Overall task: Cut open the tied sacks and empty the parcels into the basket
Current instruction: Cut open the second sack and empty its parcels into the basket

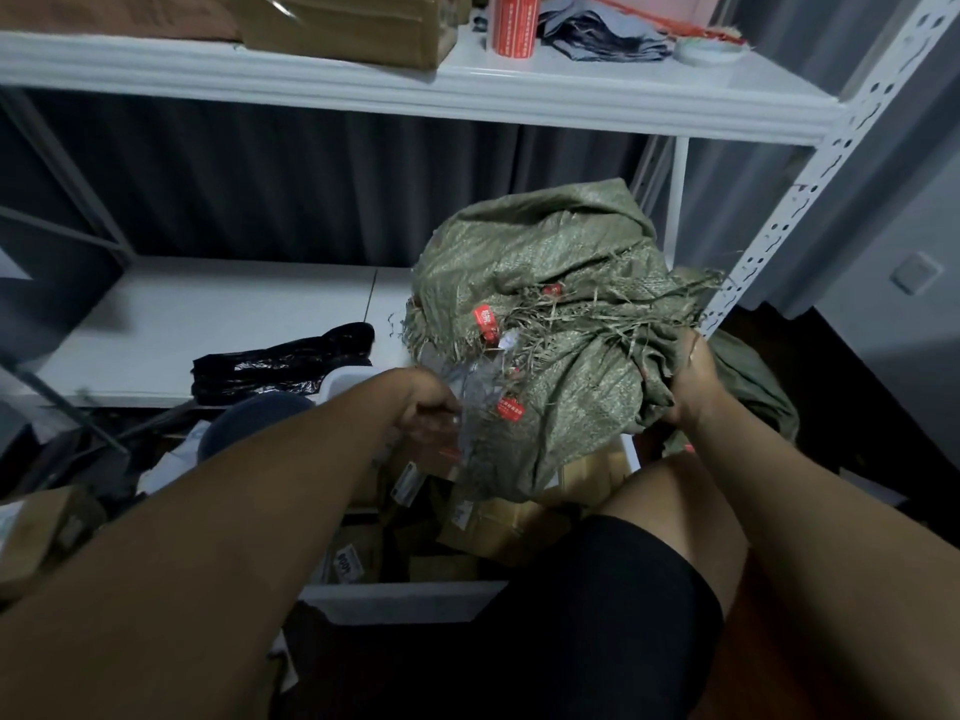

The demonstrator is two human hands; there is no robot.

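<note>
A green woven sack (545,283) with frayed edges and small red tags is held up over a white basket (405,600). Cardboard parcels (498,522) with labels fill the basket below it. My left hand (428,407) is closed on the sack's lower left edge, near a grey plastic piece. My right hand (693,387) grips the bunched fabric on the sack's right side. The sack looks slack and crumpled. No cutting tool is visible in either hand.
A white metal shelf unit (571,96) stands in front, its upright post (810,184) at the right. Black plastic bags (280,363) lie on the lower shelf. Boxes (343,23) and a red tape roll (514,23) sit on the upper shelf. My knee (649,537) is at the basket's right.
</note>
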